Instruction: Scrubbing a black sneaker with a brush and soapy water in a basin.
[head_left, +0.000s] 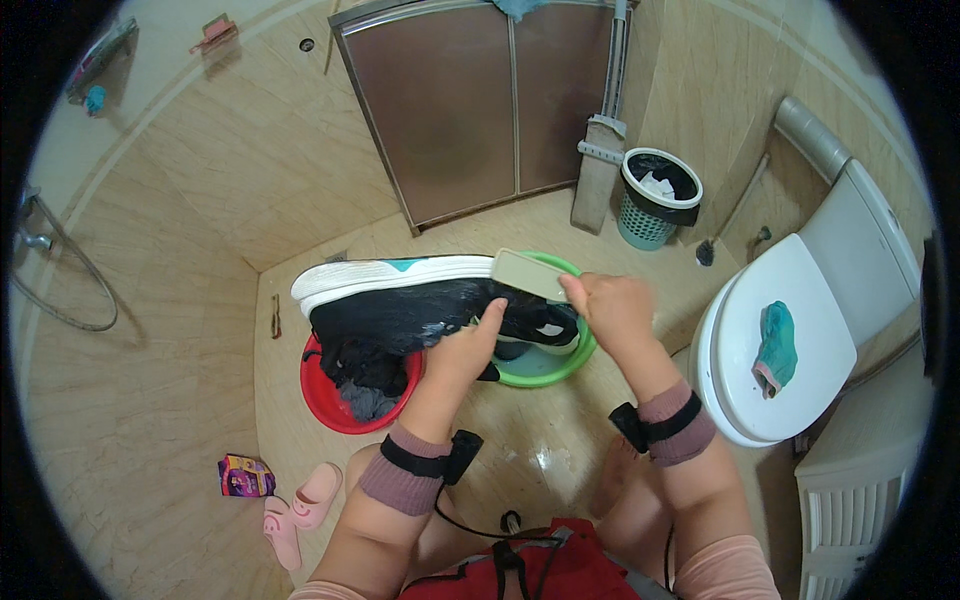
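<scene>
the left hand (465, 348) is clamped on a large black shoe with a thick white sole (385, 308), its thumb lying up across the dark upper while the other fingers are mostly hidden. the shoe is tipped on its side, the sole turned toward the far wall, and it hangs over two round plastic basins, spanning from one to the other. pale streaks of suds show on the black upper, and a teal patch marks the sole.

the right hand (615, 308) is closed around one end of a pale beige rectangular brush (525, 275). the brush's other end overlaps the white sole in this view; its underside is hidden, so i cannot tell how firmly it touches.

under the shoe's left end stands a bright red round basin (318, 400) holding dark crumpled fabric (372, 365) and a grey cloth (368, 402). under the right end is a lime green round basin (548, 380) with cloudy water in it. both basins rest on the beige tiled floor (560, 420).

to the right, a teal fabric piece with a pink edge (777, 345) lies on the closed lid of a white toilet (732, 350). near the left wall are pink slippers (318, 496) and a purple and yellow packet (246, 476).
</scene>
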